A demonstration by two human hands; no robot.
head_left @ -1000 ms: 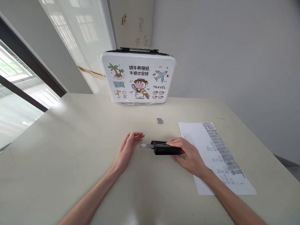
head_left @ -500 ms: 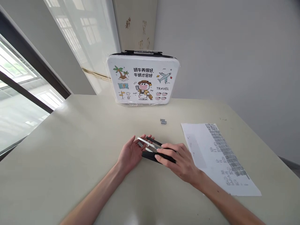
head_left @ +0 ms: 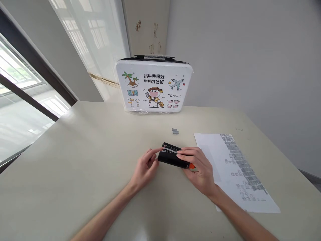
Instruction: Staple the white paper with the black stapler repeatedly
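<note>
A black stapler (head_left: 173, 159) with an orange part at its rear end is gripped by my right hand (head_left: 200, 170), thumb below and fingers over the top. Its narrow metal tray shows between the black parts, which are only slightly apart. My left hand (head_left: 147, 167) is at the stapler's front end, its index fingertip touching the metal tip of the tray. The other left fingers are curled in; whatever they may hold is hidden. Small grey staple strips (head_left: 175, 131) lie on the table beyond the stapler.
To the right, a printed sheet of paper (head_left: 210, 147) with a band of grey strips lies partly under my right forearm. A white cartoon-printed case (head_left: 137, 100) in clear wrap stands upright at the back of the pale table (head_left: 75, 160).
The stapler has gone from wide open to nearly closed, its tray folded down. My left hand has turned from palm up with a staple strip in it to curled, index finger on the tray.
</note>
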